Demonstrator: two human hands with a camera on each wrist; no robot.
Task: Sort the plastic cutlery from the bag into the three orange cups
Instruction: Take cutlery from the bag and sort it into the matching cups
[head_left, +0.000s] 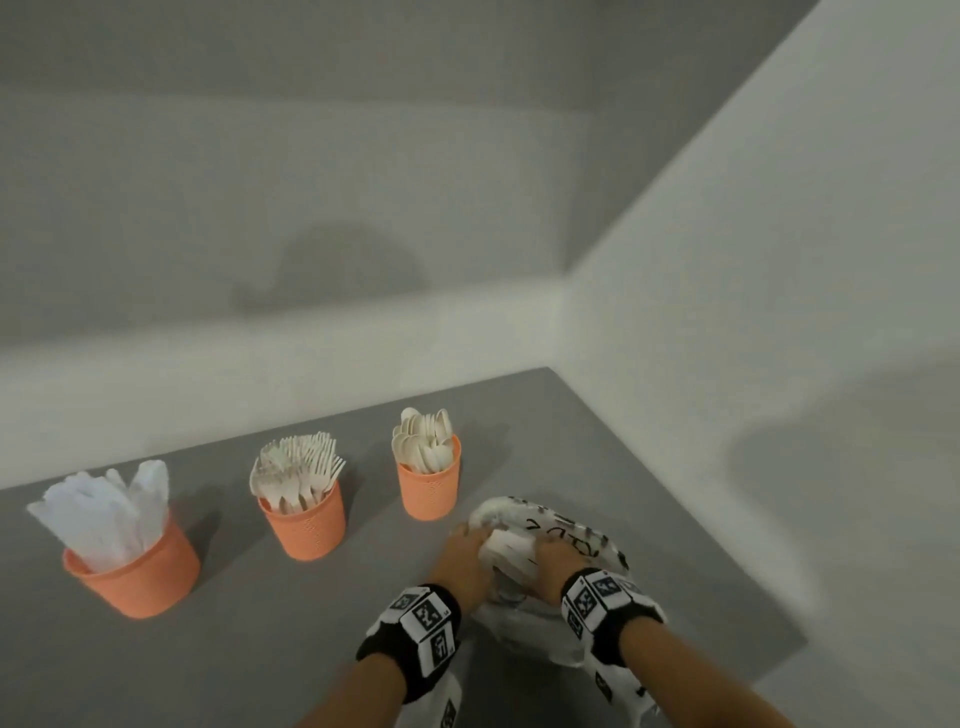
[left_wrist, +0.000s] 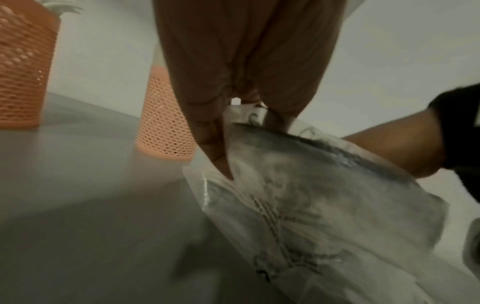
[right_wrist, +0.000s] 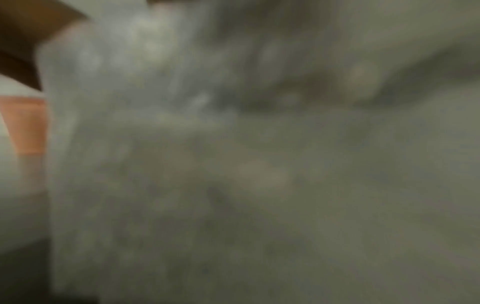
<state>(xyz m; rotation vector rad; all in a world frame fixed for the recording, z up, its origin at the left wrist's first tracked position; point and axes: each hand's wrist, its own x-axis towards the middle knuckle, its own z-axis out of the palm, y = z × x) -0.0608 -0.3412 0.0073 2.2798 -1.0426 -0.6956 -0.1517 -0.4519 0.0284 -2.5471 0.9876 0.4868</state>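
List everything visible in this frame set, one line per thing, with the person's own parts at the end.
orange cups: three, orange mesh, in a row on the table, left to centre
knives: a bunch, white, in the left cup
forks: a bunch, off-white, in the middle cup
spoons: a bunch, off-white, in the right cup
bag: one, clear plastic with black print, on the table right of the cups
table: one, grey, set into a white wall corner
wrist bands: two, black with white marker tiles, one on each wrist
left hand: one, holds the bag's left side
right hand: one, holds the bag's right side; fingers hidden
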